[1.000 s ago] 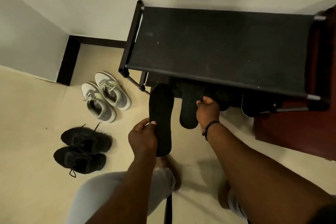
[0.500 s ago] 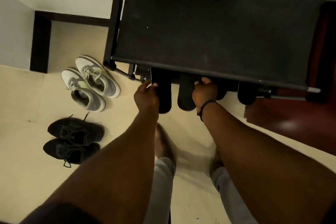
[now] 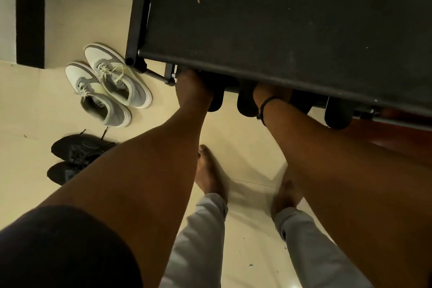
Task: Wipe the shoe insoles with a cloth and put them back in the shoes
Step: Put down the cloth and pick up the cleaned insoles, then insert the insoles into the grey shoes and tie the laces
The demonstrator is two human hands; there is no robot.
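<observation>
Both hands are now reaching further under the black fabric-topped shoe rack [image 3: 280, 18] at upper centre: left hand [image 3: 190, 87] lying on a flat black insole [image 3: 216, 100], right hand [image 3: 268, 94] beside another black insole [image 3: 245, 104]; fingers hidden, so either grip is impossible to tell

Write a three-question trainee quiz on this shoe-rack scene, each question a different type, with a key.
1. True or false: both pairs of shoes stand on the rack's top shelf.
2. Multiple choice: the grey-and-white sneakers lie (A) between the black shoes and the rack, (B) to the right of the rack, (C) on the top shelf.
3. Fill in: the right hand's wrist wears a black ____.

Key:
1. False; the sneakers and the black shoes are on the floor.
2. A.
3. Band. The left hand reaches under the shelf.
</observation>
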